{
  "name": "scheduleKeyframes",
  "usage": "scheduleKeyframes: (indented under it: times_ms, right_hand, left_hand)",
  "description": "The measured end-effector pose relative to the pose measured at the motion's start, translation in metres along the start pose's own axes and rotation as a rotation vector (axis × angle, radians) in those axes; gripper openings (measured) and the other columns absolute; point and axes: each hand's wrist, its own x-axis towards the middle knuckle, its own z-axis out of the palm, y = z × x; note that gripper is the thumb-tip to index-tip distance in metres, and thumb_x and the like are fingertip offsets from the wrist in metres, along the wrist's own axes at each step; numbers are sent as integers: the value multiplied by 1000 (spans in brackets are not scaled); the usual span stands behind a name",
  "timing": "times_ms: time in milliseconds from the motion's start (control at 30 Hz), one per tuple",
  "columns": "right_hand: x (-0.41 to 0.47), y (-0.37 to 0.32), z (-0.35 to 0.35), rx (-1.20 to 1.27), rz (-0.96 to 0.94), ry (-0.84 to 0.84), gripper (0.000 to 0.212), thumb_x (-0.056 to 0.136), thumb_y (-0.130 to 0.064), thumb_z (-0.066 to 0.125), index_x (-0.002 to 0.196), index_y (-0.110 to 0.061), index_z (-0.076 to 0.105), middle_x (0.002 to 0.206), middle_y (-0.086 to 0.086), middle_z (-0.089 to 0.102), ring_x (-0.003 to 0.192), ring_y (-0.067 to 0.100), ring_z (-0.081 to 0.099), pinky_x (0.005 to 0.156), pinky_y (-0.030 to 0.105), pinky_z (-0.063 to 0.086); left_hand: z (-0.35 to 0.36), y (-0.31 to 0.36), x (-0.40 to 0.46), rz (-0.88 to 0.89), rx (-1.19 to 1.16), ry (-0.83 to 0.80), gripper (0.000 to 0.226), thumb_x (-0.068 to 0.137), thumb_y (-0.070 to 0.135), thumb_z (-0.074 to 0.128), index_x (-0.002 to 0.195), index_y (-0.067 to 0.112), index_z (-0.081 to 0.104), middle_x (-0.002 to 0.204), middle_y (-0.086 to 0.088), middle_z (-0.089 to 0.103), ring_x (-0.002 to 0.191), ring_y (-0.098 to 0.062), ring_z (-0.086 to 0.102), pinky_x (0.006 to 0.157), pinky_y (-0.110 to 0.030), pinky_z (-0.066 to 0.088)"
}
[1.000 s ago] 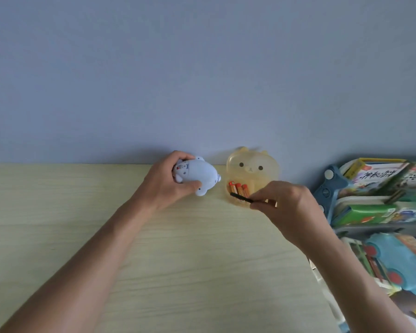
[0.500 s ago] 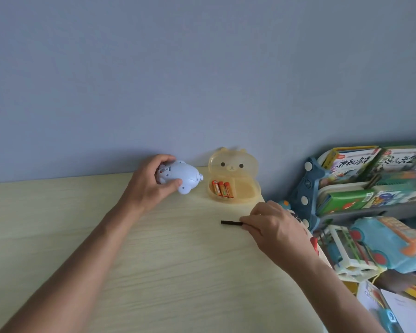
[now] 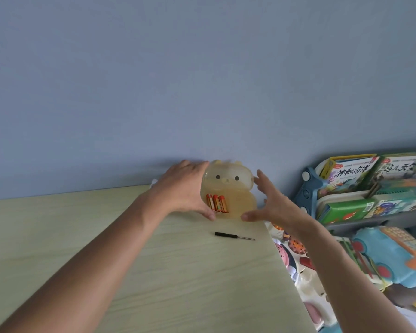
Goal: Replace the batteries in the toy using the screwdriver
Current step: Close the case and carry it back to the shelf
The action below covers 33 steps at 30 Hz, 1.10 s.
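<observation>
Nearest: pale wood-grain bench [image 3: 154, 272], both forearms reaching forward across it. Screwdriver [image 3: 234, 236] lies flat on the bench near the right edge, black handle pointing left, metal tip right, nothing touching it; it sits just in front of both hands.

Further in: translucent yellow bear-shaped case [image 3: 227, 191], lid up with the bear face showing, tray below. Three orange batteries [image 3: 216, 203] lie side by side in the left part of the tray.

Left hand [image 3: 185, 188] is against the case's left side, fingers spread wide up along the lid, thumb down at the tray's front-left edge. Right hand [image 3: 271, 203] is spread wide at the case's right side, fingers straight, thumb at the tray's front-right corner; can't tell if the fingers actually touch the lid.

A small white bit peeks out behind the left wrist at the wall line; can't tell if it's the toy.

Behind everything: plain blue-grey wall [image 3: 202, 80]. Off the bench to the right: blue rack of picture books [image 3: 370, 186], a light blue toy car [image 3: 394, 255] below it.
</observation>
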Motion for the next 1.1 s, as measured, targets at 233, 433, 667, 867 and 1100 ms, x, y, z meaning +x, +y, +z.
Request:
scheduleKeyframes:
  times_ms: [233,433,667,867,1100]
  right_hand:
    - [5,10,2,-41,-120,132,120,64,-9,92,157,-27,17,150,-8,38,135,7,41,103,25,37]
    - [-14,14,9,-38,-268,243,84,70,-6,87,132,-33,38,136,-16,44,121,10,59,102,28,49]
    - [-29,23,19,151,-276,231,40,84,-24,78,116,-28,54,136,-13,56,128,12,56,111,39,44]
    - [-24,25,26,166,-233,326,20,88,-22,75,100,-24,59,130,-9,62,122,12,61,103,43,51]
    - [-25,26,29,118,-226,341,20,87,-24,75,99,-26,59,131,-12,62,124,12,59,104,42,50]
  left_hand:
    - [14,0,0,35,8,90,139,57,60,91,163,19,10,154,-1,38,141,-21,35,116,-33,33]
    - [22,3,-24,80,-181,234,95,68,39,92,148,31,41,131,10,41,107,-8,54,92,-32,53]
    - [38,9,-39,124,-274,278,56,77,26,87,126,28,59,120,11,47,105,-10,57,87,-36,55]
    - [48,18,-46,135,-353,356,37,84,34,80,117,21,70,115,7,57,104,-7,58,88,-17,46]
    - [56,20,-49,129,-395,396,29,86,20,76,114,14,72,116,2,59,103,-11,62,91,-11,42]
